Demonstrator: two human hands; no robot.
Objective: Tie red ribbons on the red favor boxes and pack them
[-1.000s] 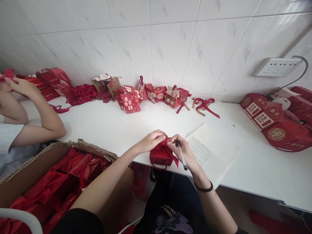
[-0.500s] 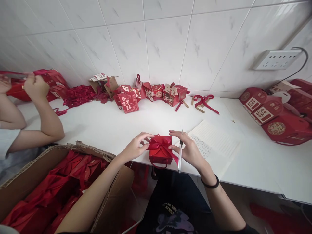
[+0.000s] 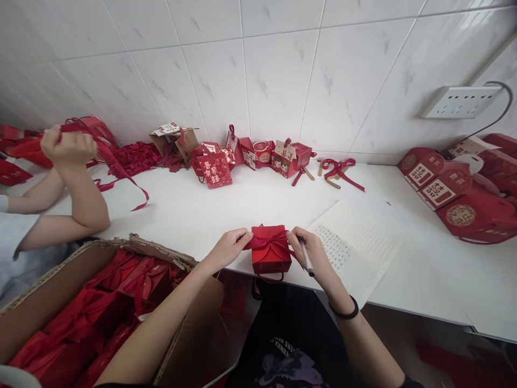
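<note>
**Item 1.** A small red gift box (image 3: 271, 257) is set at the near edge of the white table (image 3: 194, 210), directly in front of the person. A red ribbon bow (image 3: 267, 240) is tied across its top, and a loop of ribbon hangs below the table edge.

**Item 2.** The left hand (image 3: 226, 251) is placed against the box's left side. Its fingertips are closed together on the left end of the ribbon bow.

**Item 3.** The right hand (image 3: 314, 256) is placed against the box's right side. Its fingertips are pinched on the right end of the bow, and a pen (image 3: 306, 259) is clamped between its fingers, tip pointing down. A black wristband (image 3: 343, 313) is worn on this wrist.

**Item 4.** An open notebook (image 3: 357, 242) with printed characters lies just right of the right hand.

**Item 5.** A cardboard carton (image 3: 161, 251) filled with red boxes is seen below the table edge, to the left.

**Item 6.** A co-worker's hand (image 3: 68, 146) is raised at far left, closed on a red ribbon (image 3: 121, 173) that trails onto the table.

**Item 7.** A row of small printed red boxes (image 3: 262, 155) is lined along the tiled wall. Larger red boxes (image 3: 456, 202) are stacked at right, under a wall-mounted power strip (image 3: 460, 101).
</note>
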